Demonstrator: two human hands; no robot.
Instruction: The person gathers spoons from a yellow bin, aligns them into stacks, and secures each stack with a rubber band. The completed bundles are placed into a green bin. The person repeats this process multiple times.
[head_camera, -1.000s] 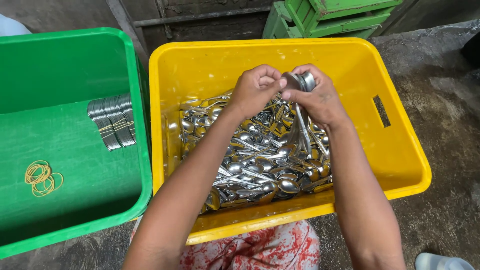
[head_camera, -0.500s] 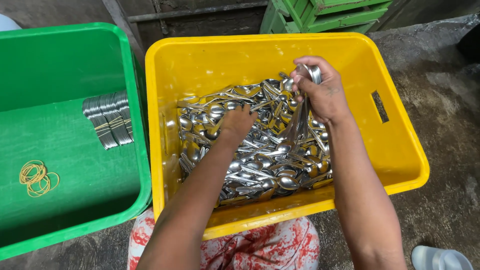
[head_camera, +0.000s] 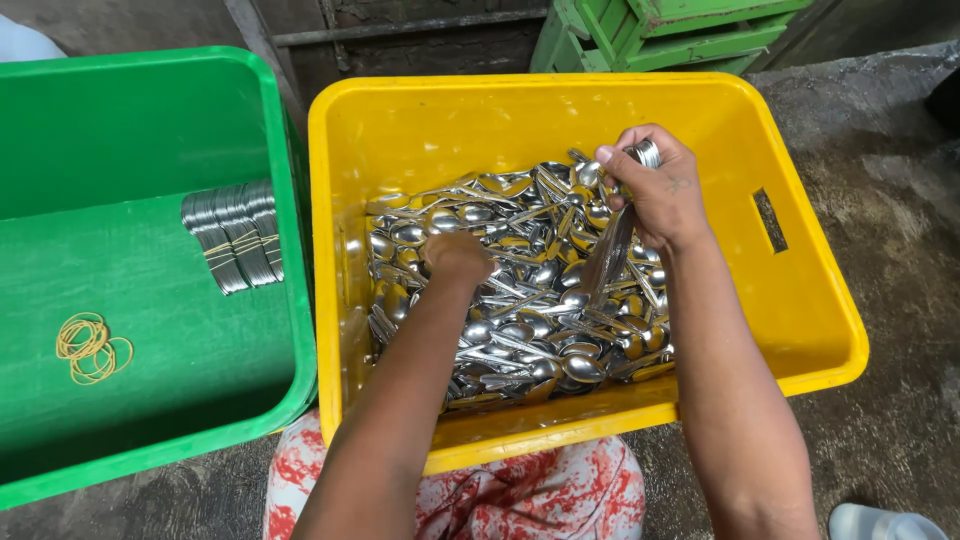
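The right hand (head_camera: 655, 190) grips a bunch of spoons (head_camera: 612, 250) — fingers curled tight around them, handles hanging down — over the loose spoon heap (head_camera: 520, 290) in the yellow crate (head_camera: 420, 130), while the left hand (head_camera: 455, 255) (fingers hidden, grip unclear) digs into that heap.

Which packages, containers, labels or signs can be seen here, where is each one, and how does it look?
No labels, signs or screens; only containers.
Yellow crate: centre, rectangular plastic, slot handle on its right wall, loose spoons inside.
Green crate: left, rectangular plastic, holds bundled spoons and rubber bands.
Green stacked crates: top, behind the yellow one, slatted plastic.
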